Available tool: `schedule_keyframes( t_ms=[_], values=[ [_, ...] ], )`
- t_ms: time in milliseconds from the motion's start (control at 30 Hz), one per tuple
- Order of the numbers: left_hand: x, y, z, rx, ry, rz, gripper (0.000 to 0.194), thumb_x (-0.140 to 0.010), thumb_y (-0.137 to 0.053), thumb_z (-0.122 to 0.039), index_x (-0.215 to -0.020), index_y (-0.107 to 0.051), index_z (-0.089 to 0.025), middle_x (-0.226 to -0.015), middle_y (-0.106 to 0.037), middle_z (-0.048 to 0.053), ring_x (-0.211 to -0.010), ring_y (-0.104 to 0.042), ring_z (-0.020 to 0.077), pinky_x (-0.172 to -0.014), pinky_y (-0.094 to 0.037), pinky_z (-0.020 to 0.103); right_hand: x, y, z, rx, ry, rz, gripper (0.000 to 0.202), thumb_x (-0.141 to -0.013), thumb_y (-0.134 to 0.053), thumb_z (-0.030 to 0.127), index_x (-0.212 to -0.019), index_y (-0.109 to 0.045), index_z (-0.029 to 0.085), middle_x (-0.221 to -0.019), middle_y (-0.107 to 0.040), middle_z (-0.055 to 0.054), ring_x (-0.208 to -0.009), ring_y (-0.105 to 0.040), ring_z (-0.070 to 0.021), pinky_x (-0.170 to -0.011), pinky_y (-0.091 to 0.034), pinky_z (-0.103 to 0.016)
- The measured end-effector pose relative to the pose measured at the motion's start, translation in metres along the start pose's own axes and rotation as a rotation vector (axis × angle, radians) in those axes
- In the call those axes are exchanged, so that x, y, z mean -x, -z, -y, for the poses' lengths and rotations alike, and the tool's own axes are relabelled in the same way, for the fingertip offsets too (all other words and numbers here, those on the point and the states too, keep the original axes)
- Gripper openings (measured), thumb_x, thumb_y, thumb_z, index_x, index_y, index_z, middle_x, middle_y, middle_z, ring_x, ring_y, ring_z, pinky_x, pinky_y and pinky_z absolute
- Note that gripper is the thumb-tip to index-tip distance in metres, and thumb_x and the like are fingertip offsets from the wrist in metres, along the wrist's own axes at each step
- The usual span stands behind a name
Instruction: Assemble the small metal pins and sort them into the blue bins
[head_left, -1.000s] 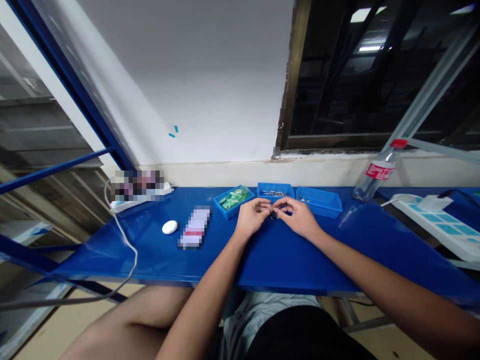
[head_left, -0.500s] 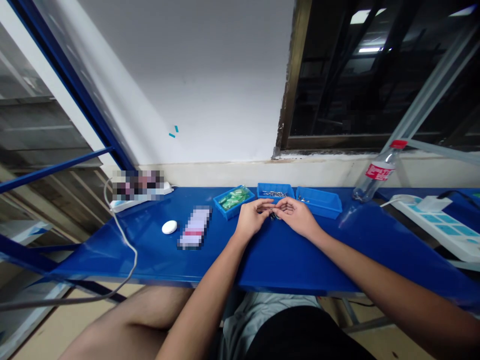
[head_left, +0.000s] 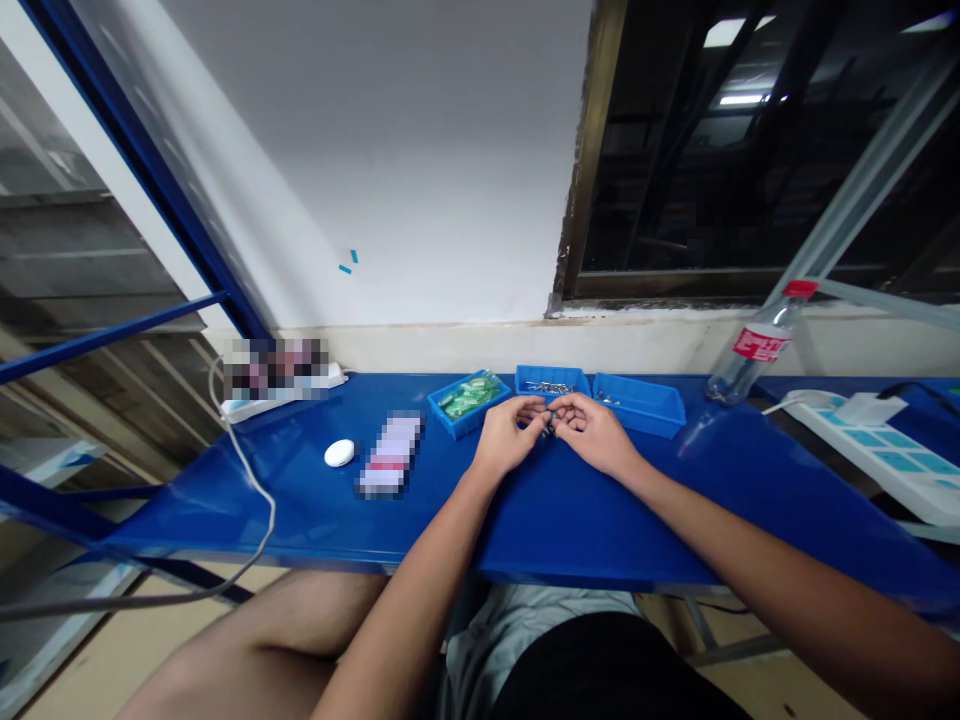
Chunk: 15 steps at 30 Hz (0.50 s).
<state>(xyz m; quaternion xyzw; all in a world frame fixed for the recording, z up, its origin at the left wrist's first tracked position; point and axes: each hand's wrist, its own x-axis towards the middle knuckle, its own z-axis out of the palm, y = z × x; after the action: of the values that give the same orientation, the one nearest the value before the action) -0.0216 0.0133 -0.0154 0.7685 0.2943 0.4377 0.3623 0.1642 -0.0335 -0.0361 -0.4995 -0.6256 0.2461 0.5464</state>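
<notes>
My left hand point(head_left: 509, 432) and my right hand point(head_left: 587, 426) meet above the blue table point(head_left: 600, 520), fingertips almost touching. Both are pinched around a small dark part with a metallic glint point(head_left: 550, 426), mostly covered by the fingers; its kind is too small to make out. Just behind the hands stands a blue bin point(head_left: 551, 379) with thin metal pieces. To its left is a blue bin point(head_left: 457, 427) holding green plastic packets point(head_left: 471, 396). On the right another blue bin point(head_left: 641, 406) has a few small metal bits at its left end.
A blurred-out phone-like slab point(head_left: 390, 454) and a white round case point(head_left: 340, 453) lie left of my hands. A bottle with a red cap point(head_left: 757, 345) stands at the back right, near a white power strip point(head_left: 885, 450). A cable point(head_left: 262, 490) hangs over the left edge.
My fingers have shifted slightly around the small part, and more of its dark surface shows between them. The bins and other things stay in place.
</notes>
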Motion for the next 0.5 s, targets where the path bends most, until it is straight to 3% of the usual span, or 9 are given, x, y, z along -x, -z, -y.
schedule_keyframes(
  t_ms=[100, 200, 400, 500],
  values=[
    [0.002, 0.003, -0.005, -0.077, 0.034, 0.066, 0.029, -0.097, -0.066, -0.042, -0.103, -0.081, -0.018, -0.096, -0.083, 0.006, -0.087, -0.078, 0.0216, -0.082, -0.061, 0.028, 0.000, 0.003, 0.003, 0.063, 0.030, 0.016, 0.014, -0.086, -0.070, 0.029, -0.097, -0.072, 0.021, -0.089, -0.070, -0.004, -0.076, -0.068, -0.0173, -0.069, -0.057, -0.030],
    [0.002, 0.004, -0.004, -0.058, 0.064, 0.112, 0.031, -0.096, -0.067, -0.045, -0.102, -0.082, -0.019, -0.095, -0.083, 0.005, -0.087, -0.079, 0.0229, -0.080, -0.061, 0.028, 0.000, 0.005, 0.005, 0.092, 0.053, 0.039, 0.011, -0.085, -0.072, 0.029, -0.093, -0.075, 0.022, -0.093, -0.072, -0.005, -0.080, -0.070, -0.0194, -0.071, -0.059, -0.032],
    [-0.002, -0.001, 0.014, 0.103, 0.106, 0.068, 0.023, -0.090, -0.076, -0.027, -0.110, -0.079, -0.016, -0.100, -0.083, 0.008, -0.088, -0.080, 0.0217, -0.085, -0.064, 0.032, 0.001, 0.003, 0.004, 0.086, 0.044, 0.042, 0.013, -0.088, -0.070, 0.031, -0.098, -0.074, 0.023, -0.099, -0.075, -0.007, -0.088, -0.073, -0.0217, -0.076, -0.062, -0.035],
    [-0.003, -0.004, 0.022, 0.122, 0.102, 0.027, 0.030, -0.086, -0.079, -0.017, -0.115, -0.075, -0.014, -0.098, -0.082, 0.009, -0.087, -0.079, 0.0195, -0.083, -0.065, 0.031, 0.001, 0.002, 0.004, 0.021, -0.027, 0.016, 0.018, -0.091, -0.070, 0.037, -0.101, -0.070, 0.022, -0.096, -0.075, -0.007, -0.086, -0.073, -0.0215, -0.072, -0.062, -0.034]
  ],
)
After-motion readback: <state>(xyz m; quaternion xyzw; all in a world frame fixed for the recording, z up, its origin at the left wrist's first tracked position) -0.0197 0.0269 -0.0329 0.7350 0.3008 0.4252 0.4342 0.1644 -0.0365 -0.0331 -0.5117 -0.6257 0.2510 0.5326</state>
